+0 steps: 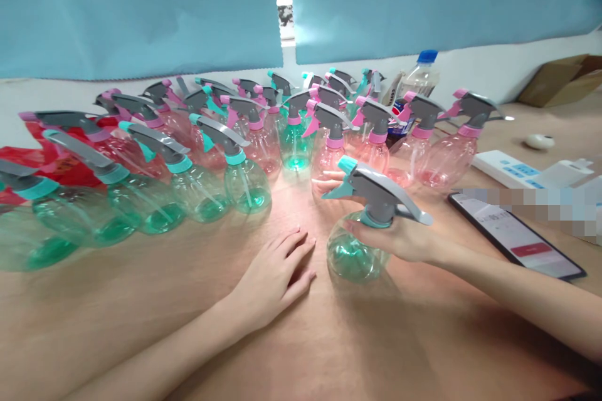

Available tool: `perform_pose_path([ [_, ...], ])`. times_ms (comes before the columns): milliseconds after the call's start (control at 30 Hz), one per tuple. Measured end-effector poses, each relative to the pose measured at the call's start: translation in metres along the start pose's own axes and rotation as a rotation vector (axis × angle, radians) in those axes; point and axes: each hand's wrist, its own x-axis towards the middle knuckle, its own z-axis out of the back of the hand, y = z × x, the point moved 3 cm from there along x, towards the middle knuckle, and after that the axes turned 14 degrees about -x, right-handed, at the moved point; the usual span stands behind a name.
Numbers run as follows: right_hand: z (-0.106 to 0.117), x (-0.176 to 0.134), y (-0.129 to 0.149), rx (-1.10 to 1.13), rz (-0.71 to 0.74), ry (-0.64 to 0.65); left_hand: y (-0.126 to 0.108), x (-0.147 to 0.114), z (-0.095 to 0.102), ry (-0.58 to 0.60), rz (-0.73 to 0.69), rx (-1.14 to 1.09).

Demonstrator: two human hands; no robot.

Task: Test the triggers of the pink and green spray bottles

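My right hand (395, 239) is wrapped round the neck of a green spray bottle (353, 257) with a grey and turquoise trigger head, its nozzle pointing left. Whether the bottle's base touches the table I cannot tell. My left hand (277, 276) lies palm down on the wooden table (197, 326), fingers stretched out and holding nothing. Ahead on the left, green spray bottles (247, 185) stand in a slanting row. Pink spray bottles (446, 156) line up on the right, and one green bottle (296, 144) stands between the two groups.
A phone (522, 235) lies by my right forearm. Beyond it are a white power strip (508, 169), a white rounded object (539, 141) and a cardboard box (559, 81). A blue-capped bottle (421, 78) stands at the back; red plastic (61, 160) lies behind the left row.
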Motion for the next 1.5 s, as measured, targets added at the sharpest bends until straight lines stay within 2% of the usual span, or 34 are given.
perform_pose_path([
  [267, 0.000, -0.002, 0.000, 0.059, -0.080, 0.020, 0.000, 0.000, 0.001, 0.001, 0.011, -0.003],
  [533, 0.000, 0.001, 0.003, 0.088, -0.074, 0.053, 0.001, 0.001, 0.001, -0.007, 0.014, -0.017],
  [733, -0.001, 0.001, -0.001, 0.083, -0.071, 0.012, 0.000, 0.001, 0.002, -0.008, 0.010, -0.022],
  [967, -0.003, -0.002, -0.005, 0.086, -0.070, 0.028, 0.000, 0.000, 0.000, -0.008, 0.010, -0.019],
  [1333, -0.004, -0.002, -0.009, 0.236, -0.005, 0.057, 0.000, 0.000, 0.001, -0.012, 0.010, -0.023],
  [1500, -0.005, -0.003, -0.011, 0.267, -0.030, 0.040, -0.001, 0.001, 0.001, -0.015, 0.008, -0.029],
])
